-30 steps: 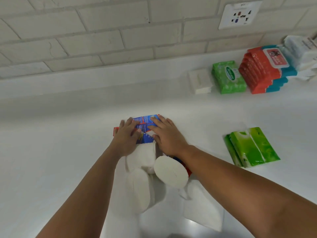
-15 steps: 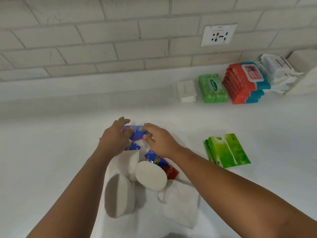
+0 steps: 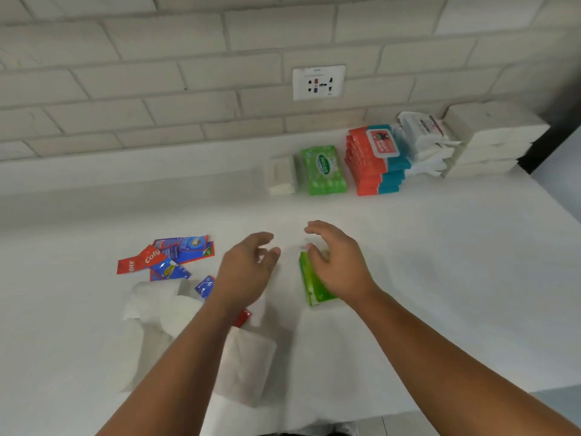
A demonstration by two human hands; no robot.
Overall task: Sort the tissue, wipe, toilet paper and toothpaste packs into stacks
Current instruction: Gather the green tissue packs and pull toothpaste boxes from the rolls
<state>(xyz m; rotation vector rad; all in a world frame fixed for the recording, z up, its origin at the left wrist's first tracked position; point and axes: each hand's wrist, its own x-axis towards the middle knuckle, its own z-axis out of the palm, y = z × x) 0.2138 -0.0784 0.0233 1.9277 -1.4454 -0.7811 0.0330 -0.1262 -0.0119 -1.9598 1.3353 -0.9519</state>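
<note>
White countertop (image 3: 440, 247) is carrying everything, with the sorted goods lining up along the brick wall (image 3: 157, 73).

Back row, five groups, counting left to right:
- one small white pack (image 3: 281, 176)
- one green wipe pack (image 3: 323, 169), standing just beside it
- one red-and-teal stack (image 3: 374, 158), four or five layers, edges too blurred for a firm count
- one pile of white wipe packs (image 3: 421, 136), number unclear
- one white block stack (image 3: 490, 143), three layers showing

Near side, the toothpaste packs (image 3: 176, 256) are lying loose and overlapping at the left. At least five are showing: two red and three blue, with one red partly hiding under the left forearm. White toilet paper (image 3: 157, 306) is sitting just below them, also under that forearm; its count cannot be told.

Left hand (image 3: 248, 272) is hovering over bare counter, fingers loosely curled, holding nothing.

Right hand (image 3: 339, 265) is spreading over the green tissue pack (image 3: 309, 284), which is lying flat on the counter to the right of the toothpaste. Fingers are slightly bent and not closing round it. Whether the palm is touching the pack cannot be told, nor how many packs are lying beneath.
</note>
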